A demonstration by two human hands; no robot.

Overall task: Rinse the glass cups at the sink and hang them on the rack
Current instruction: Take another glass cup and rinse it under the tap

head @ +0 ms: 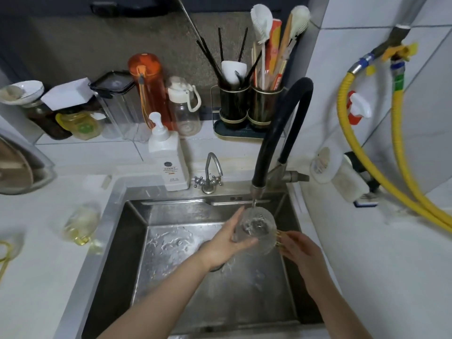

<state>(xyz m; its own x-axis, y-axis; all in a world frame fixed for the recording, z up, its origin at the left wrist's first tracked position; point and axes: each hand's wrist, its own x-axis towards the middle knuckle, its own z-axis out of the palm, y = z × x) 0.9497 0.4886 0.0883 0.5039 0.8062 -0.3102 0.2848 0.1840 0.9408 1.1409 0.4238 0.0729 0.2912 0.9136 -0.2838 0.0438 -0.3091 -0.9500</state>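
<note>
A clear textured glass cup (256,227) with a yellow handle is held over the steel sink (137,231), right under the black faucet's spout (257,190). A thin stream of water runs into it. My left hand (225,243) cups the cup's left side and bottom. My right hand (299,249) pinches the yellow handle on its right. Another glass cup (82,227) with a yellow handle stands blurred on the white counter left of the sink. No rack shows in this view.
A white soap pump bottle (168,160) and a small steel tap (210,174) stand behind the sink. Bottles, jars and two black utensil holders (249,106) line the back ledge. Yellow hoses (401,152) hang on the right wall.
</note>
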